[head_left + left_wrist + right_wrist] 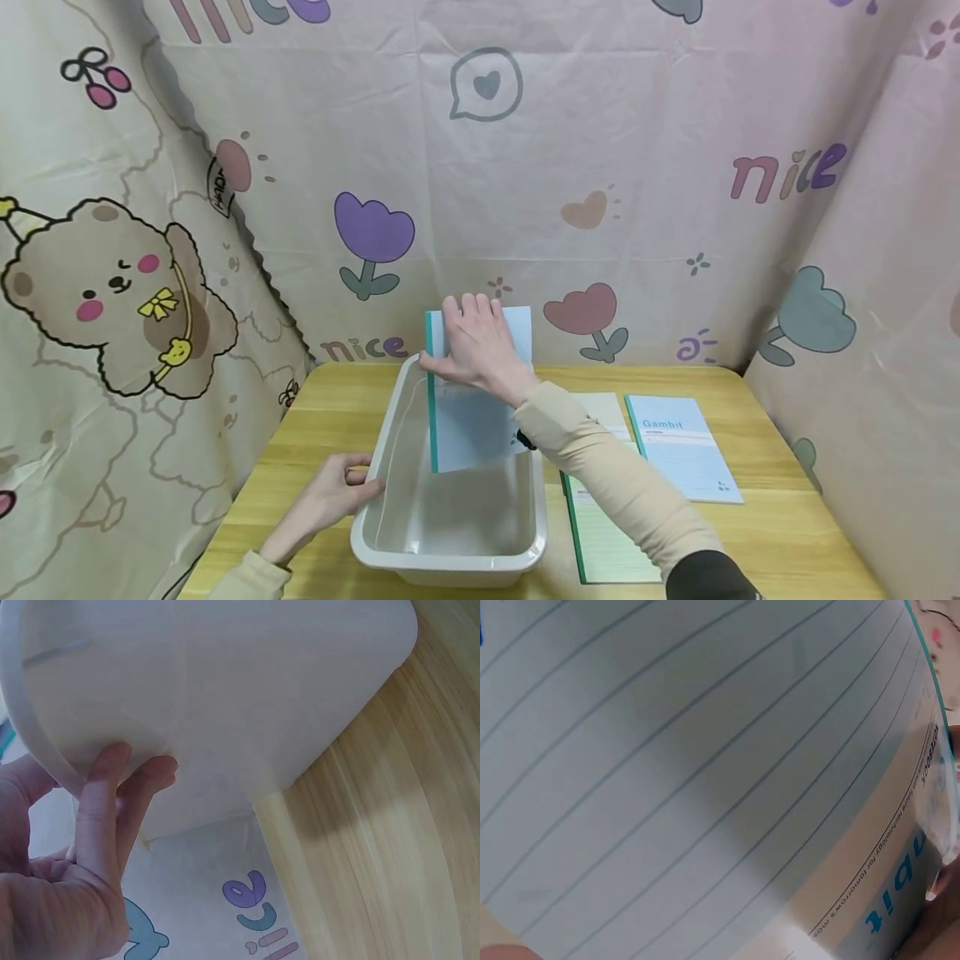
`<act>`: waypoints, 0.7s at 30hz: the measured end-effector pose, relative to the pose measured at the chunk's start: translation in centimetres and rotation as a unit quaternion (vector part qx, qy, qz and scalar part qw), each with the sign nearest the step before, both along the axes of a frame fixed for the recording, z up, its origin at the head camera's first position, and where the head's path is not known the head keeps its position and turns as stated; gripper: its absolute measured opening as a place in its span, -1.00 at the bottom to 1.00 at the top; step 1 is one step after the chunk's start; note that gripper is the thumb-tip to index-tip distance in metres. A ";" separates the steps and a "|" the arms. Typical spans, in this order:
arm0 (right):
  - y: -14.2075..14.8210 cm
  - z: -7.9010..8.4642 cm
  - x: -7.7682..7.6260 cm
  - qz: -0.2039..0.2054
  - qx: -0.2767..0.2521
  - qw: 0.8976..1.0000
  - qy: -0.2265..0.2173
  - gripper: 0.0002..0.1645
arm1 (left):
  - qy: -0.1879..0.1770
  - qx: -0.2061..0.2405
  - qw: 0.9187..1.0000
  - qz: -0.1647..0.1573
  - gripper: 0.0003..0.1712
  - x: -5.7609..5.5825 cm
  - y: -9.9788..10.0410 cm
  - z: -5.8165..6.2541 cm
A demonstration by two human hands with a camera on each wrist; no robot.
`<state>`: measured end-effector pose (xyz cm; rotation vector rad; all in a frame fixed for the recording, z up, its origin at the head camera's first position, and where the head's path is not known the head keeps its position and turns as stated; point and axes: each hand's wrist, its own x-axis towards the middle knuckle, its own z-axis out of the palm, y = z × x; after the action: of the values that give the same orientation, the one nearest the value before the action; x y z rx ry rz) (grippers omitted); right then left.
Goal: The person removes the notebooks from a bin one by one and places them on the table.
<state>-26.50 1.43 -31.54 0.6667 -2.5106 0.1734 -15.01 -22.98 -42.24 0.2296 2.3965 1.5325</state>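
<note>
My right hand (480, 346) grips the upper part of a light blue notebook (468, 429) with a teal spine, holding it upright over the far half of a whitish plastic basin (450, 563). The notebook's lower edge hangs inside the basin's outline. In the right wrist view, the lined cover (667, 765) fills most of the picture. My left hand (333, 494) holds the basin's left rim, thumb over the edge. Seen from the left wrist, its fingers (97, 814) lie against the basin's outer wall (262, 690).
Right of the basin lie a blue "Gambit" notebook (678, 450), a green notebook (611, 537) partly under the right forearm, and a pale one (600, 408) behind it. The wooden table (787, 533) is enclosed by printed curtains (660, 117) at the back and sides.
</note>
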 end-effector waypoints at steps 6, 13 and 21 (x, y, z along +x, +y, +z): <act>1.7 2.8 1.1 0.001 -0.030 0.999 0.011 -0.31 | -0.004 0.002 1.000 -0.001 -0.42 0.0 0.0 0.1; 4.4 3.5 2.0 -0.005 -0.036 0.999 0.038 -0.36 | -0.001 0.003 1.000 -0.004 -0.42 0.0 0.0 0.2; 9.5 0.3 2.2 -0.012 -0.021 0.999 0.023 -0.36 | 0.001 0.006 1.000 -0.001 -0.43 0.2 0.1 0.1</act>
<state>-24.32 10.95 -31.25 0.6176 -2.4623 0.1998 -14.85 -22.92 -42.15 0.2358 2.3902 1.5462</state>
